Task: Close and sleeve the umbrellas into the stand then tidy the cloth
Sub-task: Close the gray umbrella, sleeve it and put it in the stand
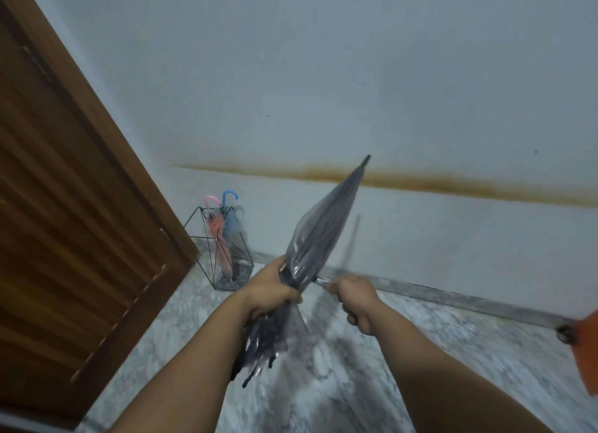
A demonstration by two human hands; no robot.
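Note:
I hold a closed grey translucent umbrella (326, 219) slanting up to the right, its tip toward the wall. My left hand (270, 288) is wrapped around the gathered canopy near its lower end, where the black rib tips hang loose. My right hand (356, 298) grips the handle end just right of it, and the metal shaft shows between the hands. A black wire umbrella stand (241, 250) sits on the floor in the corner, holding a pink umbrella (220, 235) and a blue umbrella (230, 212), both closed with curved handles up.
A brown wooden door (71, 206) fills the left side, next to the stand. A white wall (356, 76) with a rusty stain band runs behind. The floor (420, 351) is grey marble. An orange object (587, 351) shows at the right edge.

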